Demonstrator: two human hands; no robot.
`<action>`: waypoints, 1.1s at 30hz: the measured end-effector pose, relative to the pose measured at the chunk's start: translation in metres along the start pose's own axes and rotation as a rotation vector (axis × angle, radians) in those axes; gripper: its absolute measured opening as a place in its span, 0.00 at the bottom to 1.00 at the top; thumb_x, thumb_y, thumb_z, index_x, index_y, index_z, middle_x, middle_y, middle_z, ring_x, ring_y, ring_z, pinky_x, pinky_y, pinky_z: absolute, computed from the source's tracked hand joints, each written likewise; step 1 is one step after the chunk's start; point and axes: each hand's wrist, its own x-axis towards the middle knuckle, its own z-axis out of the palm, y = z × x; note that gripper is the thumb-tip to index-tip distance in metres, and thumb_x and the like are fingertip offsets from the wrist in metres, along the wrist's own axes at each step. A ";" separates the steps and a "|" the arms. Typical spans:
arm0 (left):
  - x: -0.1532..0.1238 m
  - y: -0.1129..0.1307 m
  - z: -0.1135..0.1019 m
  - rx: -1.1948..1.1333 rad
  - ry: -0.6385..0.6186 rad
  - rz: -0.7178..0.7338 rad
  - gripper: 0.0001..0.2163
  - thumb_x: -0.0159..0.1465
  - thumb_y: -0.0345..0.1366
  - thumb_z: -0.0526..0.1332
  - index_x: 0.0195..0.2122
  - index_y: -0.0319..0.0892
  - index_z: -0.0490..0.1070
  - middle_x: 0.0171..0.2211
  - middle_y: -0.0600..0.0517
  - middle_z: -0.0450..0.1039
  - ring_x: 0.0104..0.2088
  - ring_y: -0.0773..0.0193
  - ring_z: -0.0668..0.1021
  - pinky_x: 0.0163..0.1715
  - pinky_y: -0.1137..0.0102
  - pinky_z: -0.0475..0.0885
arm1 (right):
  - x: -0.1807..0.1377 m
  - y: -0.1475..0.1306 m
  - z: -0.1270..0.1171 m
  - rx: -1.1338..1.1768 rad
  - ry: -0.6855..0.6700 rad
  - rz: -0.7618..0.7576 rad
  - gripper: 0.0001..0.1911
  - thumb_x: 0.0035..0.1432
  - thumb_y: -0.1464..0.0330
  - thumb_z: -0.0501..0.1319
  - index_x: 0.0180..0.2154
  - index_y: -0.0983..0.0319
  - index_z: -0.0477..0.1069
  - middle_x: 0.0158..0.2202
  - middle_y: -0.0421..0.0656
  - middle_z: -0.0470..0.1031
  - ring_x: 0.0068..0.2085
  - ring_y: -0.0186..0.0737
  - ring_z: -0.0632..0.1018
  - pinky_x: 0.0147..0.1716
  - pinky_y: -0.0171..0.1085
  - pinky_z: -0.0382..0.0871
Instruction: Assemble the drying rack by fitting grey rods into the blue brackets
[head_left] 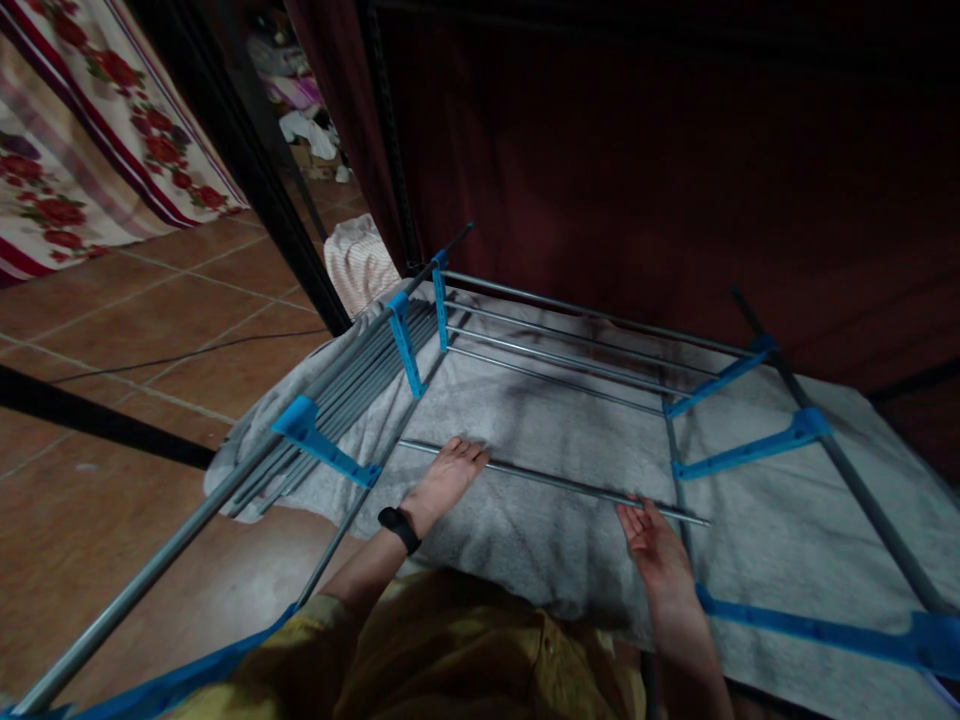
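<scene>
A grey metal rod point(559, 482) lies loose across a grey towel point(540, 540) on the floor. My left hand point(448, 474) rests palm down with fingers stretched onto the rod's left end; a black watch is on that wrist. My right hand point(654, 545) is palm up, fingers spread, its fingertips touching the rod near its right end. Around them stands a drying rack frame point(559, 345) of grey rods and blue plastic brackets, with several rods fitted at the far side.
A bundle of spare rods point(352, 395) lies along the rack's left rail. A dark red curtain point(660, 170) hangs behind. Terracotta floor tiles point(150, 330) with a black cable spread left, near a floral cloth point(82, 140) and a striped cloth point(364, 262).
</scene>
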 end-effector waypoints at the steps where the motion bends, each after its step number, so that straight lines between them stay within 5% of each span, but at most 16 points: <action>1: -0.001 -0.002 0.001 -0.009 0.011 -0.026 0.17 0.67 0.23 0.51 0.50 0.43 0.72 0.49 0.46 0.75 0.49 0.58 0.76 0.57 0.58 0.64 | -0.001 0.000 0.000 0.004 -0.005 -0.006 0.07 0.49 0.68 0.70 0.31 0.59 0.74 0.30 0.38 0.79 0.37 0.36 0.82 0.45 0.36 0.79; 7: -0.009 -0.017 -0.004 -0.077 0.081 -0.113 0.17 0.66 0.25 0.51 0.49 0.44 0.75 0.43 0.45 0.77 0.45 0.54 0.76 0.53 0.56 0.67 | -0.012 0.000 0.006 0.104 -0.046 -0.031 0.09 0.47 0.70 0.70 0.34 0.60 0.75 0.34 0.40 0.81 0.39 0.38 0.83 0.47 0.41 0.79; 21: -0.012 -0.028 0.004 -0.150 0.047 -0.107 0.19 0.67 0.27 0.50 0.54 0.45 0.73 0.51 0.46 0.77 0.53 0.55 0.76 0.58 0.57 0.66 | -0.024 0.014 0.003 0.092 -0.064 -0.020 0.09 0.48 0.66 0.71 0.33 0.59 0.75 0.34 0.41 0.82 0.38 0.40 0.83 0.45 0.40 0.79; 33: -0.022 -0.043 -0.004 -0.110 0.196 -0.148 0.14 0.68 0.32 0.51 0.47 0.44 0.76 0.44 0.45 0.79 0.46 0.53 0.79 0.54 0.56 0.68 | -0.027 -0.014 0.000 0.163 0.045 -0.110 0.11 0.46 0.66 0.74 0.30 0.60 0.75 0.30 0.41 0.81 0.35 0.40 0.83 0.46 0.42 0.79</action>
